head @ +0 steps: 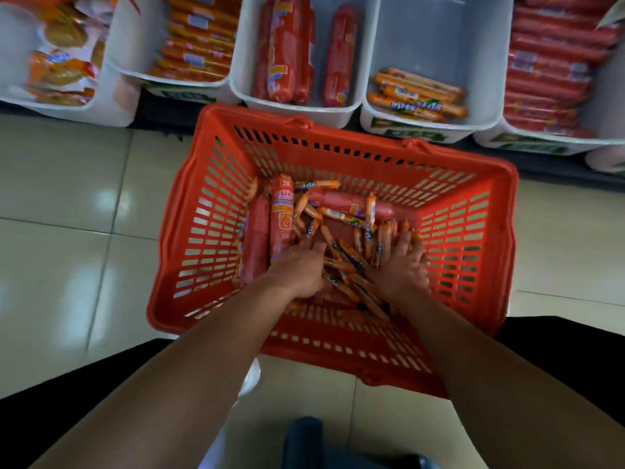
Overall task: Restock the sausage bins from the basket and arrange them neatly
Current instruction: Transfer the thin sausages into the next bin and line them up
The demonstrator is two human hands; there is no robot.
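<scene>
A red plastic basket (pixel 463 231) stands on the floor below the shelf. Inside lie several thin orange sausage sticks (pixel 341 216) and a few thick red sausages (pixel 282 214). Both my hands are down in the basket. My left hand (pixel 299 269) lies on the pile, fingers curled around some thin orange sticks. My right hand (pixel 402 265) presses into the sticks at the right, fingers spread among them. Above stand white bins: one (pixel 436 38) holds a few orange sticks (pixel 417 94), and another (pixel 250 55) holds thick red sausages (pixel 287 49).
More white bins line the shelf: a bin of orange packs (pixel 199 35) at the left, snack bags (pixel 61 62) at the far left, stacked red sausages (pixel 548 69) at the far right. Pale floor tiles (pixel 67 231) surround the basket. My dark-clad knees flank the bottom of the view.
</scene>
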